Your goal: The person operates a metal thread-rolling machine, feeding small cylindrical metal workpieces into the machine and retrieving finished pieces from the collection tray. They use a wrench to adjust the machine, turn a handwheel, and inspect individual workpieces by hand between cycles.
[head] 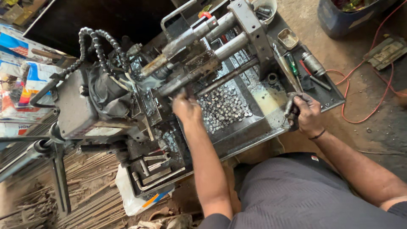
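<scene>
Left hand [186, 108] pinching something unclear beside the oily grey metal lathe [199, 55]; right hand [306, 114] gripping its dark lever handle [290, 111]; feeding slowly seems wise.

Two bare hands are in view: the left hand [186, 108] at mid-frame and the right hand [306, 115] right of centre. One small lathe-like machine [127, 97] fills the middle. Two segmented coolant hoses [95, 40] arch at upper left. One tray [250, 127] holds small round metal pieces [222, 108], too many to count. One orange cable [373, 106] loops at right. One blue bin [339, 17] sits at upper right.
</scene>
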